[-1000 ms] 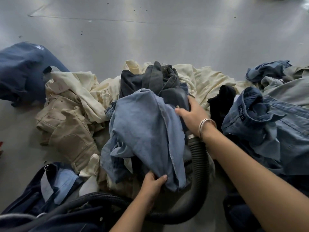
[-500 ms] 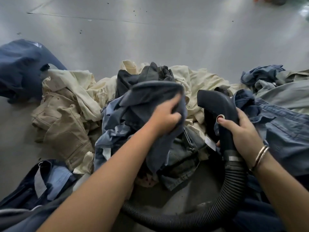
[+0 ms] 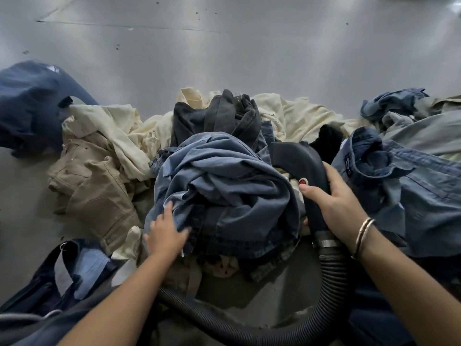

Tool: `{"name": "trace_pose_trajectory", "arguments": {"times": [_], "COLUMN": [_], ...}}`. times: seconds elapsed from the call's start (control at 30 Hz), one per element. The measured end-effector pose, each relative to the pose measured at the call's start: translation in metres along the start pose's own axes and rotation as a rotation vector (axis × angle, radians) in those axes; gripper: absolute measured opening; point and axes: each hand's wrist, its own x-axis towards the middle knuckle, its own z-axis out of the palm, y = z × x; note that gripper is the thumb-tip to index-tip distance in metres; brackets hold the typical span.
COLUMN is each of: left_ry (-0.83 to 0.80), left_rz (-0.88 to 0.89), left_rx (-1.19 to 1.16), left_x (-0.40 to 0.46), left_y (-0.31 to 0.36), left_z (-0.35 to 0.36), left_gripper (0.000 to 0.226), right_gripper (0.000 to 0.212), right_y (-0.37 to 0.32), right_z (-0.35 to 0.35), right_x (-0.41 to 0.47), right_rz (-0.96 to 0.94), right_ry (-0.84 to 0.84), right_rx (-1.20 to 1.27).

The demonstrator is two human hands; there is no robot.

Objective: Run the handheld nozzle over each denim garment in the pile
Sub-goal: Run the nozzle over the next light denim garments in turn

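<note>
A crumpled light-blue denim garment (image 3: pixel 224 186) lies on top of the pile in the middle of the floor. My left hand (image 3: pixel 166 233) rests flat on its lower left edge, fingers spread, pressing the cloth. My right hand (image 3: pixel 334 203) grips the black handheld nozzle (image 3: pixel 299 161), which lies against the garment's right side with its red button by my thumb. The ribbed black hose (image 3: pixel 331 290) curves down from the nozzle and loops left across the bottom. A dark grey garment (image 3: pixel 219 118) sits behind the blue one.
Beige trousers (image 3: pixel 94 188) and cream cloth (image 3: pixel 299 118) lie left and behind the pile. More blue denim (image 3: pixel 411 186) is heaped at the right. A navy garment (image 3: pixel 30 106) lies far left, another navy one with a light-blue collar (image 3: pixel 72 273) at bottom left. Grey floor (image 3: pixel 224 53) stretches beyond.
My left hand let the blue garment drop onto the pile and moved down to its lower left edge. The nozzle in my right hand came in against the garment's right side.
</note>
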Motion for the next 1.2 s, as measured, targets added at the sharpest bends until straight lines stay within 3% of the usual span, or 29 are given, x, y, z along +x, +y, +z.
{"name": "trace_pose_trajectory", "arguments": {"times": [0.07,0.1,0.23,0.37,0.43,0.5,0.57,0.6,0.73,0.77,0.87,0.9,1.0,1.07,1.13,1.2], "left_ry": [0.101,0.147,0.251,0.473,0.559,0.508,0.297,0.247,0.393,0.317,-0.089,-0.136,-0.141,-0.297,-0.441,-0.337], "left_rz": [-0.035,-0.017,0.292,0.667,0.821,0.847,0.623,0.539,0.726,0.707,0.369,0.329,0.544,0.731,0.735,0.665], "left_rx": [-0.32,-0.493,-1.09,-1.176,-1.063,-0.614,-0.102,0.02,-0.068,-0.058,0.062,0.064,0.176,0.399,0.561,0.461], "left_x": [0.012,0.016,0.006,0.005,0.012,0.035,0.058,0.061,0.029,0.019,0.005,0.003,-0.013,-0.027,-0.033,-0.031], "left_y": [0.007,0.015,0.094,0.168,0.188,0.197,0.19,0.18,0.124,0.109,0.076,0.068,0.053,0.045,0.037,0.038], "left_z": [-0.017,-0.029,-0.127,-0.219,-0.238,-0.238,-0.216,-0.198,-0.1,-0.074,-0.015,-0.002,0.022,0.031,0.034,0.033], "left_gripper": [0.026,0.02,0.027,0.028,0.027,0.03,0.061,0.069,0.032,0.029,0.07,0.073,0.047,0.035,0.036,0.039], "right_gripper": [0.049,0.049,0.047,0.041,0.039,0.04,0.04,0.039,0.038,0.039,0.045,0.047,0.045,0.046,0.048,0.044], "right_y": [0.0,-0.001,-0.01,-0.019,-0.026,-0.031,-0.032,-0.032,-0.024,-0.021,-0.013,-0.01,-0.007,-0.005,-0.005,-0.005], "right_z": [0.003,0.004,0.002,-0.008,-0.016,-0.022,-0.025,-0.025,-0.017,-0.015,-0.009,-0.007,-0.005,-0.004,-0.004,-0.004], "right_x": [-0.002,-0.003,-0.002,0.0,0.0,0.0,0.001,0.001,0.001,0.0,-0.003,-0.003,-0.001,0.001,0.001,-0.001], "right_rz": [-0.006,-0.008,-0.037,-0.087,-0.098,-0.099,-0.102,-0.103,-0.055,-0.042,-0.011,-0.001,0.027,0.053,0.062,0.05], "right_ry": [-0.027,-0.04,-0.055,-0.027,0.008,0.036,0.052,0.056,0.025,0.008,-0.024,-0.026,-0.028,-0.029,-0.033,-0.05], "right_rx": [-0.013,-0.01,0.016,0.112,0.156,0.187,0.184,0.17,0.145,0.134,0.071,0.053,0.025,0.007,-0.012,-0.015]}}
